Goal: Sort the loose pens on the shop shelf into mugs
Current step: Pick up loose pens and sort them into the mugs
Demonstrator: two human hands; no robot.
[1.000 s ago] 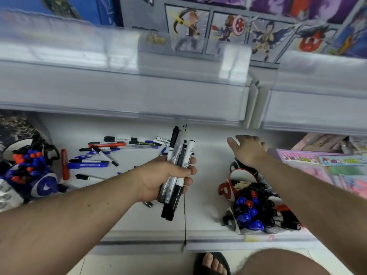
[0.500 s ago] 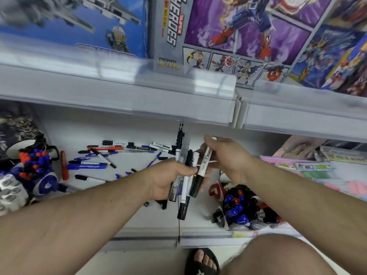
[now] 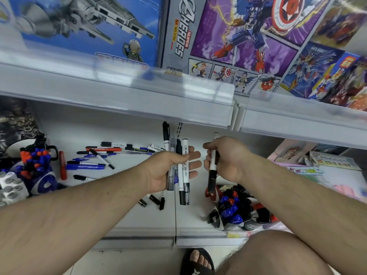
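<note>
At frame centre our left hand [image 3: 168, 171] clasps a bundle of markers [image 3: 179, 169]; our right hand [image 3: 226, 159] pinches a single marker [image 3: 212, 171] just beside it. We judge it goes next into the mug [image 3: 228, 209] below, whose rim our forearm partly hides. Loose pens [image 3: 95, 157] wait centre left on the shelf [image 3: 123, 195].

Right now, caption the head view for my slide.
Left hand grips a bundle of markers; right hand holds one marker above the mug.

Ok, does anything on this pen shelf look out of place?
Yes. Two small black pen caps lie loose on the white shelf below the left hand, off any pen. Farther left, markers lie scattered at mixed angles, not yet in mugs.
</note>
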